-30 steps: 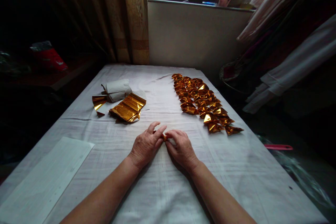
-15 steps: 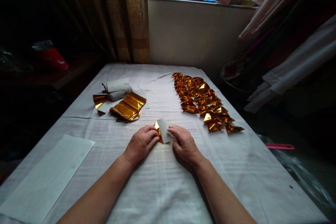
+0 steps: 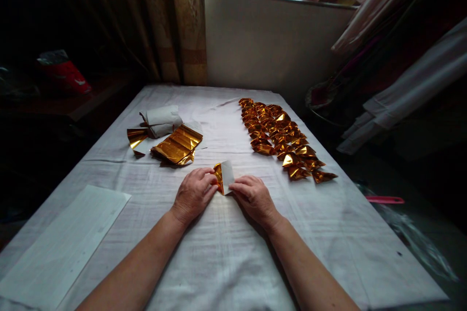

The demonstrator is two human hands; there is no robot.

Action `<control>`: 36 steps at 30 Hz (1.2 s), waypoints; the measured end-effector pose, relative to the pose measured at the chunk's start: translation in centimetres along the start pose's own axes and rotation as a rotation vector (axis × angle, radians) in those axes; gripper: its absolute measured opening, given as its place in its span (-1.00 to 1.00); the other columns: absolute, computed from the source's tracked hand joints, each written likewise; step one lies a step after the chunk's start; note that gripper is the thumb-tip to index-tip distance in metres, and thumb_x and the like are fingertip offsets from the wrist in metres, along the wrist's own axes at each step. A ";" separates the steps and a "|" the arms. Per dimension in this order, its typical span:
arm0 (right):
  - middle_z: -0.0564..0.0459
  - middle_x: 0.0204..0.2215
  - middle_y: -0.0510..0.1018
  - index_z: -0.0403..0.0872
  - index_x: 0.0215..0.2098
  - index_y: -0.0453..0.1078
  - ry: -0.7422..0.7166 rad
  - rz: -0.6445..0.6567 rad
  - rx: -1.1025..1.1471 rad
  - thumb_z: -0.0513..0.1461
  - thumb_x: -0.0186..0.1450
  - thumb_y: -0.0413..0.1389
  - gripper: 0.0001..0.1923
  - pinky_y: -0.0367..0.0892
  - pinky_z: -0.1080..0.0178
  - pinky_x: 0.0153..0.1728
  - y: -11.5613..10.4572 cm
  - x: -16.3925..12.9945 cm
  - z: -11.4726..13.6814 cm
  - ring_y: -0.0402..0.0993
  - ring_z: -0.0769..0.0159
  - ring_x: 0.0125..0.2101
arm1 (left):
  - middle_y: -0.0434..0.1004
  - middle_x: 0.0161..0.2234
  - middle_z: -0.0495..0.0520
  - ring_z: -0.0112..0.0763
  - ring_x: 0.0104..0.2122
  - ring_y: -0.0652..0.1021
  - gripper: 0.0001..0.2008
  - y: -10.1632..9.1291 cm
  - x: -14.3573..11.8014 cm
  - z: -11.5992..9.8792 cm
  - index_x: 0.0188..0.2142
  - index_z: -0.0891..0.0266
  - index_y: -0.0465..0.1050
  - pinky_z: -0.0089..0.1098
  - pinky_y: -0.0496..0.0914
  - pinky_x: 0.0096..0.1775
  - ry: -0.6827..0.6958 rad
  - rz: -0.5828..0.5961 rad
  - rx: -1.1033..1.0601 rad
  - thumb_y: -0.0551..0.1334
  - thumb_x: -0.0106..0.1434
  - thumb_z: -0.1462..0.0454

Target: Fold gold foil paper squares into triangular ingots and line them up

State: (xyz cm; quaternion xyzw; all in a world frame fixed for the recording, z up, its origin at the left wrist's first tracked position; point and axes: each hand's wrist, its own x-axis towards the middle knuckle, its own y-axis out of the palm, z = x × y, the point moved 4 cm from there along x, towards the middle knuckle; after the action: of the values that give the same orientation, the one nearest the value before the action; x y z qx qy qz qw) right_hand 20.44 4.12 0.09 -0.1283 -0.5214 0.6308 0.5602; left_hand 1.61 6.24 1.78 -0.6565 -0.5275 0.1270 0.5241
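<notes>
Between my hands, at the middle of the table, is a small partly folded sheet of gold foil paper (image 3: pixel 226 177), gold on its left part and pale on its right. My left hand (image 3: pixel 195 192) pinches its gold left edge between thumb and fingers. At the pale right edge, my right hand (image 3: pixel 255 199) has its thumb and fingertips closed on the lower corner. Farther off to the left lies a stack of gold foil sheets (image 3: pixel 177 145). Rows of folded gold foil pieces (image 3: pixel 275 131) stand on the right side.
A white paper sheet (image 3: pixel 65 245) lies at the left front of the white-clothed table (image 3: pixel 219 262). Crumpled pale paper (image 3: pixel 162 116) sits behind the foil stack. Beyond the right edge are a pink handle (image 3: pixel 385 199) and clear plastic (image 3: pixel 419 243).
My right fingers have come down onto the pale edge of the foil paper, and its pale flap has shifted and looks squarer. My left hand keeps its pinch. The view has tilted slightly.
</notes>
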 end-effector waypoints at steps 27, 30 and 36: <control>0.07 -0.41 0.55 0.00 -0.38 0.45 0.263 0.029 -0.110 -0.24 0.28 0.15 -0.93 0.17 0.22 -0.28 0.7 2.0 0.6 0.45 0.24 -0.33 | 0.56 -0.14 0.04 -0.25 -0.09 0.49 -0.93 0.9 -0.2 -1.5 -0.34 0.16 0.47 -0.19 0.34 0.03 -0.012 0.110 -0.103 0.23 0.30 0.28; 0.06 -0.40 0.54 0.00 -0.36 0.45 0.262 0.020 -0.121 -0.21 0.27 0.17 -0.95 0.17 0.22 -0.27 0.7 1.8 0.8 0.44 0.23 -0.33 | 0.55 -0.14 0.04 -0.23 -0.08 0.47 -0.95 1.1 -0.1 -1.5 -0.37 0.16 0.46 -0.18 0.34 0.02 -0.054 0.085 -0.084 0.28 0.25 0.29; 0.06 -0.38 0.54 -0.01 -0.33 0.43 0.274 0.030 -0.103 -0.20 0.28 0.16 -0.95 0.16 0.22 -0.27 0.8 1.9 0.2 0.43 0.23 -0.32 | 0.53 -0.15 0.04 -0.24 -0.08 0.46 -0.93 1.2 0.0 -1.7 -0.40 0.16 0.43 -0.19 0.34 0.02 -0.104 0.064 -0.086 0.30 0.21 0.31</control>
State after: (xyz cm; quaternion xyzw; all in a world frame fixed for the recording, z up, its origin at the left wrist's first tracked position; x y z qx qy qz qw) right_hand 19.18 5.73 0.36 -0.2495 -0.4699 0.5882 0.6091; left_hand 3.52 5.39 1.48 -0.6874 -0.5377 0.1546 0.4631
